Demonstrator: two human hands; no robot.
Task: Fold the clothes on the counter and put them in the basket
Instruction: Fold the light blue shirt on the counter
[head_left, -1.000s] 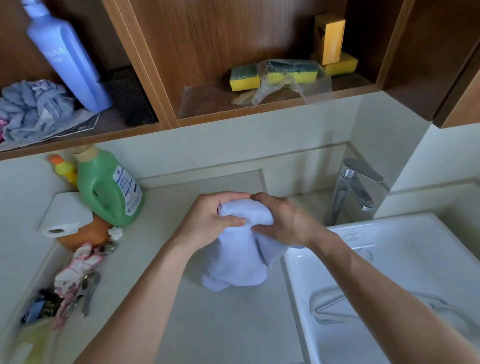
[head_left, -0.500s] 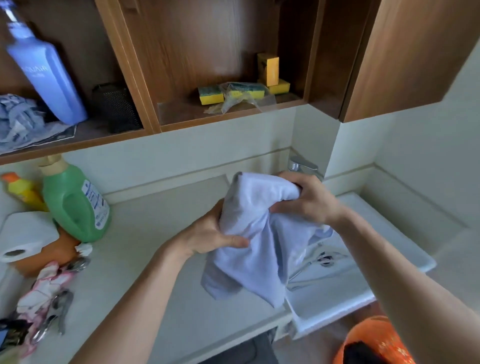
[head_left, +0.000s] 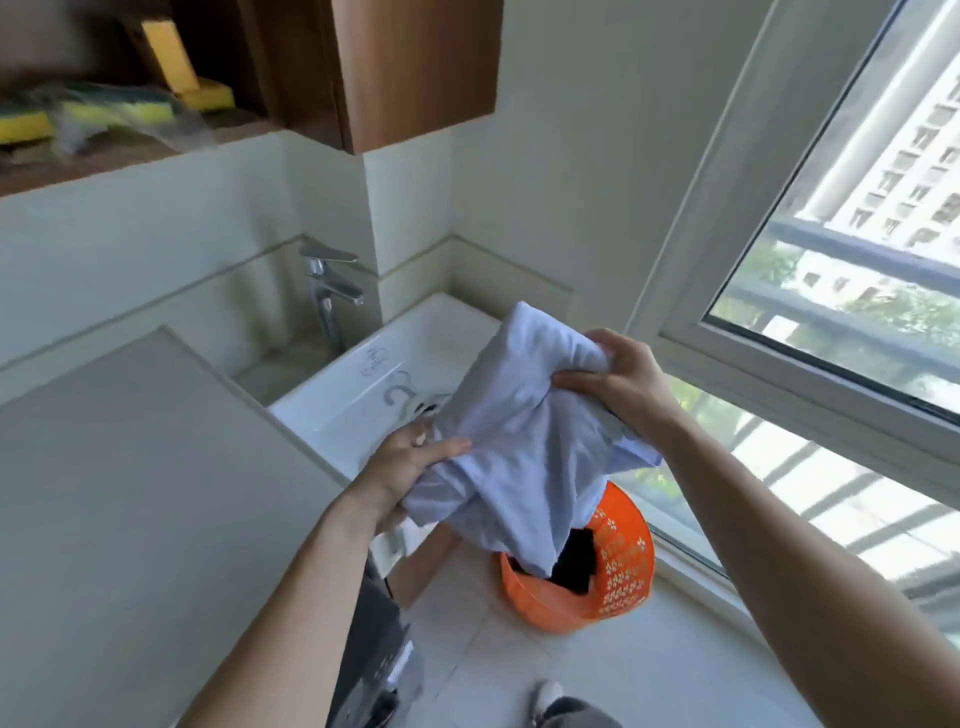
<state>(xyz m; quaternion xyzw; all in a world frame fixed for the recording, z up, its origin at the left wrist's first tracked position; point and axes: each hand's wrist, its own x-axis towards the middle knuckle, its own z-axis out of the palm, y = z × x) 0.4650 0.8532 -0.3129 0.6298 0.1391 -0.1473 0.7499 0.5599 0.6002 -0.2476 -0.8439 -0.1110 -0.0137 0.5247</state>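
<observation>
While both hands, left hand (head_left: 410, 462) and right hand (head_left: 618, 382), grip it, the pale garment (head_left: 519, 441) hangs above the orange basket (head_left: 618, 577).

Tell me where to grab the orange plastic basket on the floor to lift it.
Probably take the orange plastic basket by its right rim, from above: its mouth faces up, and the pale blue cloth garment hangs over its left side.

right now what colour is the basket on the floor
Orange, with a band of small white flower-like marks on the basket; the head view shows it.
</observation>
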